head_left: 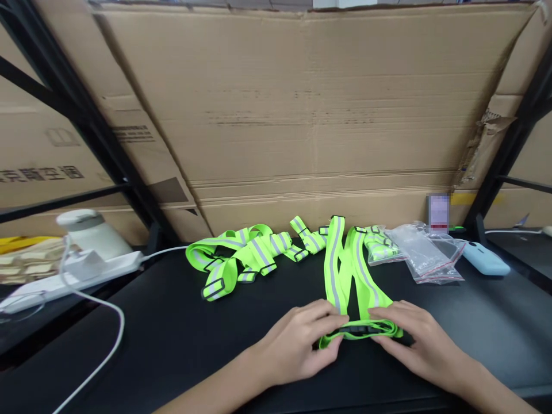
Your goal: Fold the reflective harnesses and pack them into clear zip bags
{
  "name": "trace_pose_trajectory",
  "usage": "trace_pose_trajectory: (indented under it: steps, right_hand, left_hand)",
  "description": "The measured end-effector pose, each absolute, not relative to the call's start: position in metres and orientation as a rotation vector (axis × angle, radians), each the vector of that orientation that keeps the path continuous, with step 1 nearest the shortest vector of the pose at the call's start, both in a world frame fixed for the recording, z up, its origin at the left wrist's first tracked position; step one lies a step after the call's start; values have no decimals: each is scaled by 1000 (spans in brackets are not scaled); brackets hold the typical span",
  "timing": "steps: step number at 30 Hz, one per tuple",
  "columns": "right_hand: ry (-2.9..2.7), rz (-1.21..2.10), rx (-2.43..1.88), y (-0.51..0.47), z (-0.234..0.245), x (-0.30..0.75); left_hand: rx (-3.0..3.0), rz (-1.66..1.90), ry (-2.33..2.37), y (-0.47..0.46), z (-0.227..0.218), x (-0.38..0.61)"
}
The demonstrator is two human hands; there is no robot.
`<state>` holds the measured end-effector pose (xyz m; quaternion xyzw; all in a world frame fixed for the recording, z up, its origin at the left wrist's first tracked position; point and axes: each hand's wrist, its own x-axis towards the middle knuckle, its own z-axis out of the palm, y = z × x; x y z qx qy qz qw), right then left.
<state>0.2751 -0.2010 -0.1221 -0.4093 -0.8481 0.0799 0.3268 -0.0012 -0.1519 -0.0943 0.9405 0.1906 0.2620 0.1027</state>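
Both hands grip a neon-yellow reflective strap harness (333, 270) with grey stripes, near the front of the black table (172, 356). At the near end its band is folded into a flat loop, and a black buckle (360, 330) shows inside. My left hand (304, 339) pinches the loop's left end between thumb and fingers. The right end is pinched by my right hand (418, 339). From the loop, two straps run away over the table toward the back. More neon-yellow reflective straps (245, 253) with black sliders lie loosely heaped behind and to the left.
Clear zip bags (425, 253) lie at the back right, one bag holding a folded neon strap (382, 244). Beside them is a light-blue device (485, 259). A white power strip (73, 282) and cable (118, 328) run along the left. Cardboard (310, 115) walls the back.
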Motion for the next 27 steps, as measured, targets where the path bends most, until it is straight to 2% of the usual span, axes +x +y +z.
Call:
trace_pose_trajectory:
  steps: [6, 10, 13, 19, 22, 27]
  right_hand:
    - [-2049, 573, -1379, -197, -107, 269]
    - [-1943, 914, -1404, -191, -106, 266]
    - [-1894, 987, -1391, -188, -107, 265]
    - [-2069, 502, -1419, -189, -107, 266]
    - [-2098, 389, -1401, -190, -113, 266]
    - [-2141, 24, -1231, -193, -124, 265]
  left_hand:
    - [2343, 528, 853, -142, -83, 5]
    - [2075, 354, 922, -132, -88, 6]
    - [1990, 332, 895, -127, -91, 6]
    - [2212, 484, 997, -130, -94, 10]
    - [2325, 646, 962, -131, -100, 12]
    - [2643, 774, 679, -132, -109, 7]
